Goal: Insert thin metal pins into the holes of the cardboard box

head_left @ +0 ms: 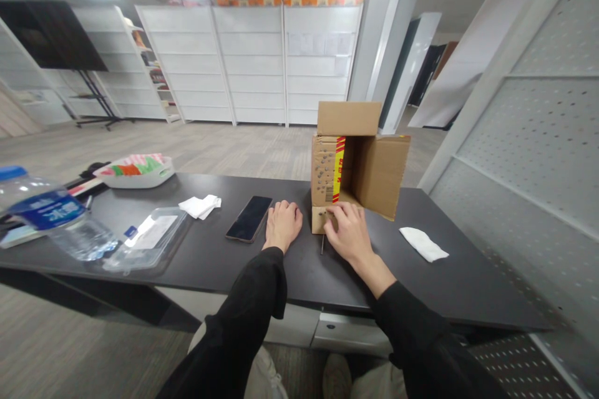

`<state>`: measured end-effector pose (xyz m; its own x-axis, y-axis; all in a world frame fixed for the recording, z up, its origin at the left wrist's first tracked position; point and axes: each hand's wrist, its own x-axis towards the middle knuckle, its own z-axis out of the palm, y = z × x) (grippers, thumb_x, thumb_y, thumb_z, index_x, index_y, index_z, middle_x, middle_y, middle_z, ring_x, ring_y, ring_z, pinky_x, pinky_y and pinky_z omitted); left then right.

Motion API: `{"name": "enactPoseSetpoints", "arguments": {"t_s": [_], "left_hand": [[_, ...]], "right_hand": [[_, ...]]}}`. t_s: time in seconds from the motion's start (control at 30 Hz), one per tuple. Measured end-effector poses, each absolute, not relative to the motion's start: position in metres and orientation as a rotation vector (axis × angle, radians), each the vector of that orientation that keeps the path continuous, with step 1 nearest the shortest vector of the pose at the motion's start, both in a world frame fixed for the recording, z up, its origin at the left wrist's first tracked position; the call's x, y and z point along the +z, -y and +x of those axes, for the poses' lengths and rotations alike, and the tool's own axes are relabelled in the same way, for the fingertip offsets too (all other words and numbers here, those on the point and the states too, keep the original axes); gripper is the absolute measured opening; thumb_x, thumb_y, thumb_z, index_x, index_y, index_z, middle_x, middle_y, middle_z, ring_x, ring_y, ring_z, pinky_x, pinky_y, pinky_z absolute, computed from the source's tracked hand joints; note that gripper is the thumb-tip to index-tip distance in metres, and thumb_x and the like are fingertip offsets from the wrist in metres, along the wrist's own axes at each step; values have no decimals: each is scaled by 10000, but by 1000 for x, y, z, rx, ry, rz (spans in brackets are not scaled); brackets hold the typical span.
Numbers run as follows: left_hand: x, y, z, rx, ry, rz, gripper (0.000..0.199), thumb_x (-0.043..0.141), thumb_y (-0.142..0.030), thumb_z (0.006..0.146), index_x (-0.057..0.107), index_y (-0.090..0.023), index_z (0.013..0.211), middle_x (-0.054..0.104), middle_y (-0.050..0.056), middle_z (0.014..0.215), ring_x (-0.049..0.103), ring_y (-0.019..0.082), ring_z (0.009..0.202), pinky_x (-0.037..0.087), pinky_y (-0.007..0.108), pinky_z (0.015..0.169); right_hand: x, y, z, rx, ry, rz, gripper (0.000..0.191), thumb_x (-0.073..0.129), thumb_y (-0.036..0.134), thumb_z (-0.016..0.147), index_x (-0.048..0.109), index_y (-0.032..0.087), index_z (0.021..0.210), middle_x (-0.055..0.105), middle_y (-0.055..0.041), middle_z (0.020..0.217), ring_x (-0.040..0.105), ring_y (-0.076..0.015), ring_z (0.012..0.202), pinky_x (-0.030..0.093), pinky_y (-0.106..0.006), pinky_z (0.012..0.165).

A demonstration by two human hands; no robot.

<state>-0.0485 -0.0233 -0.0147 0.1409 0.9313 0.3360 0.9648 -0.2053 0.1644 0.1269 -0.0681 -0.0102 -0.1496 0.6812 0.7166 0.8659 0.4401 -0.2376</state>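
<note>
In the head view, the cardboard box (369,168) stands upright near the desk's far edge, toward the right corner, long axis vertical, mouth facing the person, flaps spread. The right hand (349,230) curls at its lower flap beside a thin metal rod (322,245); whether it grips either, I cannot tell. The left hand (283,224) rests palm down, relaxed. The dark desk (435,287) faces white shelving (178,62) across grey carpet (234,151).

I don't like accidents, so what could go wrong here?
The thin stick by the right hand might poke a finger. The open cardboard box could slide if that hand pushes hard. The left hand might bump the phone beside it.
</note>
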Motion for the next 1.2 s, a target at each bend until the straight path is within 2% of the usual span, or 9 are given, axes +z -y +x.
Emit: {"name": "enactPoseSetpoints", "arguments": {"t_s": [0.13, 0.27, 0.6, 1.2], "left_hand": [[-16, 22, -48, -563, 1920, -2298, 288, 365, -292, 972, 641, -210, 992, 637, 102, 1050, 541, 244, 1060, 386, 381, 905], [-17, 21, -48, -567, 1916, -2295, 282, 374, -291, 969, 643, -209, 994, 639, 101, 1046, 544, 245, 1056, 388, 381, 902], [-15, 23, -48, -559, 1932, -2296, 296, 371, -290, 970, 654, -205, 989, 641, 105, 1058, 545, 244, 1056, 388, 379, 898], [-14, 23, -48, -564, 1930, -2306, 301, 372, -286, 969, 657, -194, 1003, 637, 114, 1060, 544, 253, 1051, 382, 391, 891]], "right_hand": [[-13, 65, 124, -313, 1883, -1351, 253, 570, 158, 837, 633, 191, 1080, 630, -125, 1123, 531, -301, 1062, 369, -456, 908], [-18, 64, 123, -347, 1902, -1373, 277, 564, 176, 857, 640, 186, 1124, 635, -127, 1134, 528, -297, 1077, 356, -451, 920], [-22, 68, 122, -390, 1953, -1434, 229, 536, 202, 889, 687, 197, 1060, 671, -91, 1098, 552, -251, 1041, 326, -405, 933], [-23, 67, 121, -398, 1920, -1495, 257, 533, 221, 886, 688, 203, 1090, 666, -96, 1115, 540, -252, 1058, 301, -404, 944]]}}
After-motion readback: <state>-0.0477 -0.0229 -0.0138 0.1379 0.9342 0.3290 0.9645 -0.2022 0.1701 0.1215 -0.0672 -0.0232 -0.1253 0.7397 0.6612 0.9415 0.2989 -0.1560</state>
